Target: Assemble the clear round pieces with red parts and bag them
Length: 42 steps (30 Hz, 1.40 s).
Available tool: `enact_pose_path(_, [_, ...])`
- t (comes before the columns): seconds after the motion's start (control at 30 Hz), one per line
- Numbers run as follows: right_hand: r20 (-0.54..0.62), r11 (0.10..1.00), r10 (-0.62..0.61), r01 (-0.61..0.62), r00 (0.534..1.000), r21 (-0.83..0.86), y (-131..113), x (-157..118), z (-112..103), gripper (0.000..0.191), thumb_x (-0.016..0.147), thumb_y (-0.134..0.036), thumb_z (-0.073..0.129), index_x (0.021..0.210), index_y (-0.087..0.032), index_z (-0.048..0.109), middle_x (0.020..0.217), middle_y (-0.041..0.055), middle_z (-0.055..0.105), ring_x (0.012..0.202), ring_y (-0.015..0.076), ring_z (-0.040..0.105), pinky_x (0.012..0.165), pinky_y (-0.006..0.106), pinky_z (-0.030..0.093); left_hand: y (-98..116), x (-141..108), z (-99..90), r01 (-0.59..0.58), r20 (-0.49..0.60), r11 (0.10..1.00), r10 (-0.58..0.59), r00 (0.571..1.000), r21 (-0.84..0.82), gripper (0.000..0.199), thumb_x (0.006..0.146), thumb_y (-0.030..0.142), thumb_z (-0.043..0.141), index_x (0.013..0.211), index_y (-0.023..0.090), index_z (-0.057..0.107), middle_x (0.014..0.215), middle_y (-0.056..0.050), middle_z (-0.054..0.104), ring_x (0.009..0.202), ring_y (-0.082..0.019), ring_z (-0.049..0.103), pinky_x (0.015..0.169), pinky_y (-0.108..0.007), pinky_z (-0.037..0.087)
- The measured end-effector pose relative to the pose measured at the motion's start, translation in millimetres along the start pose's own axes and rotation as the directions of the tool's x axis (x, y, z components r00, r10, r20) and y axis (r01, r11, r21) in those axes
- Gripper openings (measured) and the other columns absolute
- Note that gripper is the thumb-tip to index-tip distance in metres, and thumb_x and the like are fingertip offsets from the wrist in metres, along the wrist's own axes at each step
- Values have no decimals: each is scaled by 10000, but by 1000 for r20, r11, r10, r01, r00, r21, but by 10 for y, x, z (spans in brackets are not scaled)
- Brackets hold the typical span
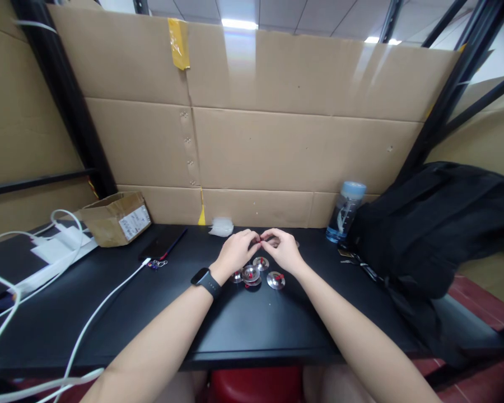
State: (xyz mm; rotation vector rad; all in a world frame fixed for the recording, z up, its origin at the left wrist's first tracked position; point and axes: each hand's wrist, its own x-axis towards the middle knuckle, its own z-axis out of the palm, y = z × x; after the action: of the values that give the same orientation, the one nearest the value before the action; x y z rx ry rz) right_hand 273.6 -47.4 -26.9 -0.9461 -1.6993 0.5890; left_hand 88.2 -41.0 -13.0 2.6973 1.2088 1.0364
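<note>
My left hand [240, 246], with a watch [205, 280] on its wrist, and my right hand [283, 251] meet over the middle of the desk. The fingertips of both are pinched together, with a small bit of red showing between them; the rest of what they hold is hidden. Just below lie several shiny metal finger cymbals with red loops. One cymbal [261, 263] is right under the fingers, another [276, 280] lies apart to the right, and a third [251, 273] rests on top of others. An edge of something pale shows behind my right hand.
A crumpled clear plastic bag [222, 226] lies at the back. To the left are a phone [163, 243] on a white cable, an open cardboard box [120, 219] and a power strip [73, 252]. A water bottle [346, 212] and black backpack [437, 224] stand right.
</note>
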Motion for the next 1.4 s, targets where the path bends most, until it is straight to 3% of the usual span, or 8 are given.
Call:
enact_pose_path(0.1, [36, 998, -30, 28, 999, 51, 18, -4, 20, 242, 810, -327, 722, 1006, -192, 677, 1010, 60, 704, 736, 161, 712, 626, 258, 569, -10, 12, 9, -14, -19, 999, 15, 1000, 49, 91, 936, 213, 563, 971, 212, 647, 947, -52, 683, 896, -208, 634, 771, -302, 468])
enact_pose_path(0.23, [20, 996, -90, 90, 996, -17, 51, 17, -32, 475, 719, -346, 825, 1143, -221, 653, 1174, 84, 660, 825, 168, 694, 609, 245, 534, -47, 35, 58, -13, -55, 992, 6, 998, -125, 120, 909, 143, 551, 957, 199, 647, 916, -36, 687, 835, -178, 629, 756, -280, 462])
enact_pose_path(0.53, [156, 993, -18, -1, 988, 117, 50, 7, -66, 536, 673, -336, 871, 1137, -228, 626, 1115, 62, 687, 919, 193, 696, 748, 286, 549, -49, 55, 68, 37, -23, 932, -48, 999, -361, 125, 942, 247, 516, 885, 186, 610, 850, -14, 669, 757, -153, 602, 718, -263, 448])
enact_pose_path(0.77, [139, 979, -5, -23, 990, 203, 99, 30, -108, 587, 585, -384, 916, 1014, -247, 538, 987, -2, 597, 781, 146, 667, 659, 251, 530, -90, 55, -21, 7, 80, 977, 11, 997, -215, 103, 936, 253, 479, 869, 207, 541, 837, -15, 634, 750, -166, 562, 695, -270, 415])
enact_pose_path(0.87, [75, 994, 1, -9, 997, 106, 109, 74, -233, 575, 613, -442, 892, 1022, -246, 539, 932, -4, 605, 708, 138, 640, 617, 253, 513, -201, 56, -120, 29, 115, 990, -14, 993, -135, 123, 942, 272, 471, 864, 210, 544, 819, -21, 641, 724, -170, 567, 663, -268, 397])
enact_pose_path(0.97, [6, 987, 2, -1, 1000, -162, 216, 127, -448, 518, 632, -476, 870, 996, -224, 601, 862, 2, 620, 648, 133, 582, 627, 272, 494, -427, 37, -228, 98, 128, 995, -93, 987, -35, 164, 950, 304, 467, 866, 213, 574, 807, -29, 663, 712, -178, 591, 653, -268, 390])
enact_pose_path(1.13, [50, 854, 156, -110, 986, -508, 573, 154, -848, 392, 650, -464, 839, 893, -211, 663, 784, 0, 638, 687, 159, 579, 641, 269, 453, -869, -41, -324, 237, 109, 964, -250, 962, 121, 241, 963, 393, 461, 865, 220, 596, 825, -49, 693, 742, -202, 631, 645, -266, 385])
enact_pose_path(1.4, [80, 780, 323, -218, 943, -587, 743, 120, -1038, 394, 575, -386, 884, 853, -182, 693, 786, 13, 669, 714, 177, 619, 638, 268, 437, -1122, -133, -308, 251, 161, 966, -258, 953, 64, 268, 933, 439, 501, 855, 224, 641, 832, -48, 703, 750, -202, 633, 668, -260, 399])
